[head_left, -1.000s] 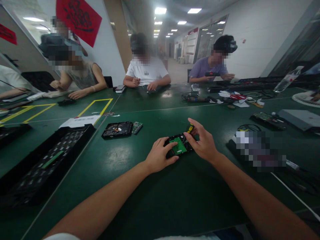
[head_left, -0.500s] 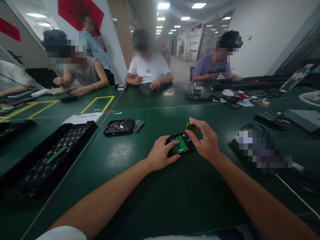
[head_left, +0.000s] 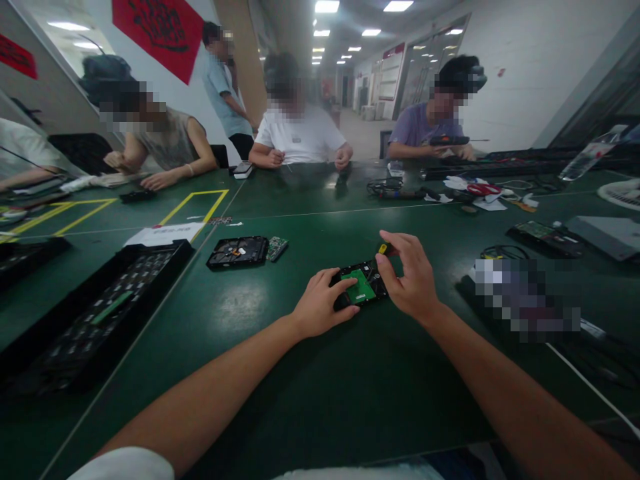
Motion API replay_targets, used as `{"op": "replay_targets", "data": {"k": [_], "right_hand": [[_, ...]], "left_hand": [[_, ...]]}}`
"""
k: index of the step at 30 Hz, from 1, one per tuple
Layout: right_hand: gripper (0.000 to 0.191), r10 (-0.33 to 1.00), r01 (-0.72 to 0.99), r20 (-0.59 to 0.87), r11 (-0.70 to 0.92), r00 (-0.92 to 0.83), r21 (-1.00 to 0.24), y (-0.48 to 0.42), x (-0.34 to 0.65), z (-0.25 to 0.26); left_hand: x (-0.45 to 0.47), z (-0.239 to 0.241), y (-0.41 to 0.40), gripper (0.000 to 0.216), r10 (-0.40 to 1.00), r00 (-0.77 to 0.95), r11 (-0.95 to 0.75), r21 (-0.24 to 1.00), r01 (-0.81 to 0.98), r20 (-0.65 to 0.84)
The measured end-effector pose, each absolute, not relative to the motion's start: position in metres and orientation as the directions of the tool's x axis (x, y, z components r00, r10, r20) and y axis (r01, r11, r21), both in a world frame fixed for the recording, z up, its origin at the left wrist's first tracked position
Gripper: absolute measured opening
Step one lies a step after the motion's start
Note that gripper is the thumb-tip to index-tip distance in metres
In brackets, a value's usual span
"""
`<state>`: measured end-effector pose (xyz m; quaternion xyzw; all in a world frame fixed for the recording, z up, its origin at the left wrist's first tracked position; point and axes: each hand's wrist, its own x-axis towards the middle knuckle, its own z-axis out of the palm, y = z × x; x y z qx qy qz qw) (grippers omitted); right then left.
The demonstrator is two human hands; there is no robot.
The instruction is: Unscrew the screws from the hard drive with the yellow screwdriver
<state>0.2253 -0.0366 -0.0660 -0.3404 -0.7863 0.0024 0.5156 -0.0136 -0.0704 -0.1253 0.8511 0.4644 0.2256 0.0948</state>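
A hard drive (head_left: 365,285) with a green circuit board facing up lies on the green table in front of me. My left hand (head_left: 325,300) grips its left end, thumb at the near edge and a finger across the board. My right hand (head_left: 411,277) pinches a small screwdriver (head_left: 383,249) by its yellow and black handle, over the drive's far right corner. The screwdriver's tip is too small to make out. To the left rest another hard drive (head_left: 238,253) and a loose circuit board (head_left: 277,248).
A long black tray (head_left: 165,263) of small parts stands at left. Right of me are a partly blurred dark object (head_left: 520,300), another drive (head_left: 545,238), a grey box (head_left: 607,237) and cables. Several people sit across the table; one person (head_left: 227,90) stands behind.
My right hand has shifted slightly and the screwdriver handle has turned a little in its fingers. My left hand stays on the drive. The standing person has moved right.
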Motion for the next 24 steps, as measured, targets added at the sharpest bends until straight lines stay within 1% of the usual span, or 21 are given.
{"op": "replay_targets", "data": {"k": [4,7,9,10,13,15,20,22,24], "right_hand": [[0.053,0.563,0.472,0.792,0.778,-0.235,-0.413,-0.0332,0.2247,-0.0709],[0.050,0.522,0.517,0.831,0.773,-0.191,-0.367,-0.0315,0.2252,-0.0731],[0.048,0.500,0.532,0.844,0.777,-0.195,-0.337,-0.0318,0.2254,-0.0732],[0.048,0.504,0.524,0.839,0.781,-0.206,-0.340,-0.0321,0.2253,-0.0731],[0.052,0.547,0.467,0.805,0.787,-0.229,-0.402,-0.0333,0.2243,-0.0733],[0.055,0.559,0.464,0.800,0.781,-0.220,-0.418,-0.0337,0.2236,-0.0734],[0.052,0.510,0.530,0.831,0.779,-0.224,-0.335,-0.0342,0.2237,-0.0725],[0.054,0.523,0.505,0.816,0.788,-0.246,-0.352,-0.0344,0.2235,-0.0731],[0.057,0.548,0.468,0.797,0.791,-0.254,-0.395,-0.0344,0.2231,-0.0743]], "left_hand": [[-0.0135,-0.1264,-0.0697,0.068,0.830,0.470,-0.555,0.373,0.743,0.300],[-0.0132,-0.1263,-0.0697,0.067,0.826,0.474,-0.561,0.368,0.742,0.304],[-0.0130,-0.1262,-0.0700,0.067,0.825,0.473,-0.562,0.362,0.744,0.308],[-0.0130,-0.1261,-0.0701,0.067,0.825,0.472,-0.561,0.360,0.745,0.309],[-0.0132,-0.1264,-0.0699,0.067,0.826,0.473,-0.560,0.360,0.746,0.306],[-0.0134,-0.1267,-0.0694,0.068,0.825,0.474,-0.563,0.361,0.744,0.308],[-0.0135,-0.1274,-0.0688,0.068,0.821,0.477,-0.568,0.365,0.738,0.313],[-0.0135,-0.1274,-0.0692,0.068,0.823,0.473,-0.565,0.370,0.738,0.313],[-0.0133,-0.1271,-0.0697,0.068,0.826,0.469,-0.561,0.374,0.739,0.313]]}}
